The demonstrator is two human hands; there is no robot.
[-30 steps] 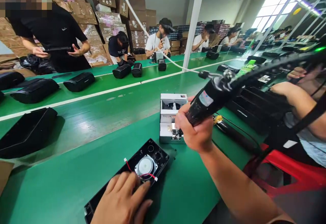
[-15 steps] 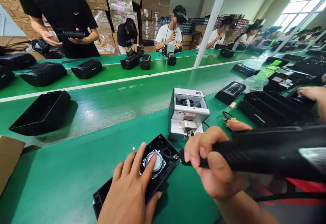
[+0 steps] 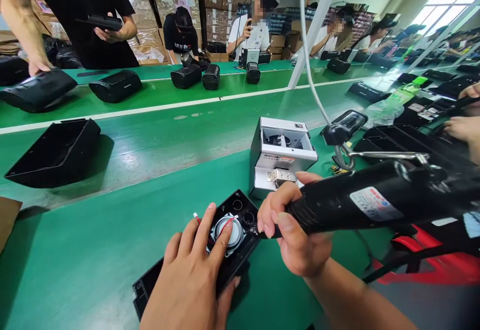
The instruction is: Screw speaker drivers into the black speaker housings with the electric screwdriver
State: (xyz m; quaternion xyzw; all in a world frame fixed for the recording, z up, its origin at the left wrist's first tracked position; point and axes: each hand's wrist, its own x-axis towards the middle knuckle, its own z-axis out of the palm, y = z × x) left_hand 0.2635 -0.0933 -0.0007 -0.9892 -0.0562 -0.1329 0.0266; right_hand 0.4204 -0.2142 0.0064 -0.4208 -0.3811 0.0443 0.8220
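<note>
My left hand (image 3: 191, 265) lies across a black speaker panel (image 3: 244, 204), its fingers over the top and its thumb at the near edge. A round silver speaker (image 3: 233, 235) sits in the panel, partly under my fingers, with a red wire and a small white plug beside it. My right hand (image 3: 296, 230) is closed around the front of a black electric screwdriver (image 3: 337, 197). The tool is held nearly level, its tip at the panel's right side next to the speaker. Exactly what the tip touches is too small to tell.
A white and grey screw feeder (image 3: 288, 157) stands behind the panel. A pale cable hangs to a metal hook (image 3: 341, 157) by the screwdriver. An empty black housing (image 3: 56, 150) stands on the belt at left. Co-workers and black speakers line the far side; another person's hands are at right.
The screwdriver has swung, its rear tilting up, and its cable and hook now show. My left hand stays on the panel. A co-worker at far left has lowered a hand onto a black speaker.
</note>
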